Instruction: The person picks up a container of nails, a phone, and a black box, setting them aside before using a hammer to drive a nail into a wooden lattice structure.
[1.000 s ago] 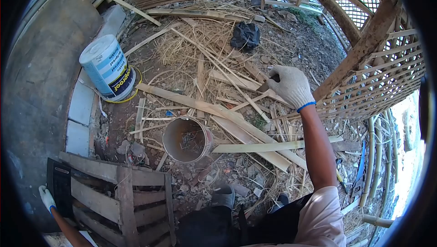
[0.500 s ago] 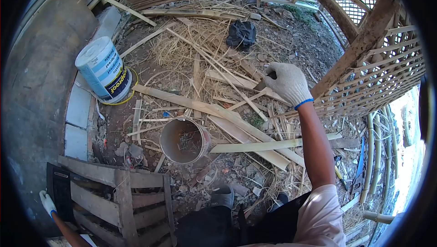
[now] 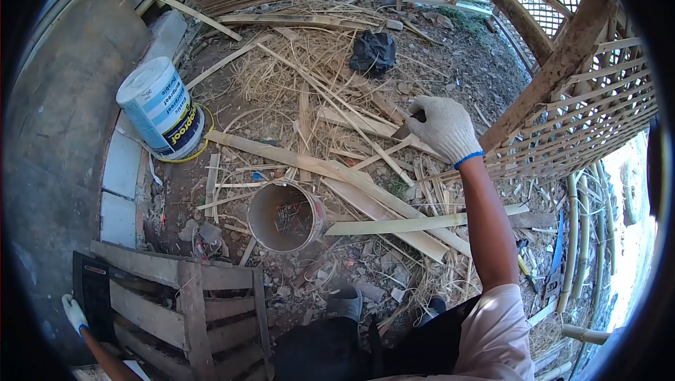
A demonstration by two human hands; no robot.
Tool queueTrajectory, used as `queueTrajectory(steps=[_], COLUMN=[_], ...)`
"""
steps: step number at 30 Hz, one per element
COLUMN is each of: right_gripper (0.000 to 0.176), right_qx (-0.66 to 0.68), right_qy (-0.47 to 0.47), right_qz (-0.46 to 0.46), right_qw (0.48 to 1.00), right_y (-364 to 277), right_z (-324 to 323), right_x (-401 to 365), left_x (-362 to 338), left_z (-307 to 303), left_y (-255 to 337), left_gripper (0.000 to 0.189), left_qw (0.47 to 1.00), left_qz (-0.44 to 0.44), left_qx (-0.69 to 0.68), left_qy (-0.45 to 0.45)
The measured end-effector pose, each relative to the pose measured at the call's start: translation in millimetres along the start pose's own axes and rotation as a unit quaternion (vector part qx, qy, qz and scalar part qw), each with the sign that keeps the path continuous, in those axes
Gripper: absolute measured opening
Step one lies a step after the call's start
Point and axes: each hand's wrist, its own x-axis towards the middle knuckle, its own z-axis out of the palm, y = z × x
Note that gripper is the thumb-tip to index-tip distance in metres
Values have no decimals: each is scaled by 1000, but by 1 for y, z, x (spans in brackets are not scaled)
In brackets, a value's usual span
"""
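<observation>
My right hand (image 3: 443, 128), in a whitish knit glove with a blue cuff, is raised above the bamboo strips at right of centre. Its fingers are closed, and a small dark flat piece (image 3: 402, 133) sticks out past the fingertips; most of it is hidden. Far to the lower left, my left hand (image 3: 74, 313), also gloved, lies with fingers extended beside a black rectangular panel (image 3: 91, 289) and against the brown board (image 3: 56, 170). Below my right hand, split bamboo strips (image 3: 394, 225) cross one another on the ground.
An open bucket (image 3: 314, 223) with thin metal bits inside stands before me. A blue-and-white paint bucket (image 3: 151, 103) is at left, a slatted wooden piece (image 3: 190, 304) at lower left. Bamboo lattice (image 3: 590, 114) and a post (image 3: 545, 86) rise at right. A black plastic bag (image 3: 373, 53) lies farther back.
</observation>
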Motion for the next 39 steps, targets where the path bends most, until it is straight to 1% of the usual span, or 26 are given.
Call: queueTrajectory(steps=[2,4,7,14,17,22,25,31,39], right_gripper=[23,23,22,22,22,22,23,24,25], right_qx=[-1,2,-1,9,0,-7,-5,-2,-6], right_qy=[1,0,1,-3,0,1,-2,-14,-12], right_qz=[-1,-2,0,3,1,-5,-1,13,12], right_qw=[1000,1000,1000,1000,1000,1000,1000,1000,1000], right_y=[0,-1,-1,0,0,0,1,0,2], right_z=[0,0,0,-1,0,2,3,-3,-2], right_x=[0,0,1,1,1,2,3,3,6], left_x=[2,2,2,0,2,1,0,-2,0], left_z=[1,-1,0,-2,-2,1,-1,0,0], left_y=[-3,-3,-5,-2,-2,-5,-3,0,-1], left_gripper=[28,28,29,31,32,28,26,26,31], left_qw=[1000,1000,1000,1000,999,1000,1000,1000,1000], left_qz=[4,-5,7,4,-2,12,9,4,-6], left_qx=[-6,0,10,6,33,4,8,-8,-1], left_qy=[9,-13,-8,-7,-10,14,2,9,-10])
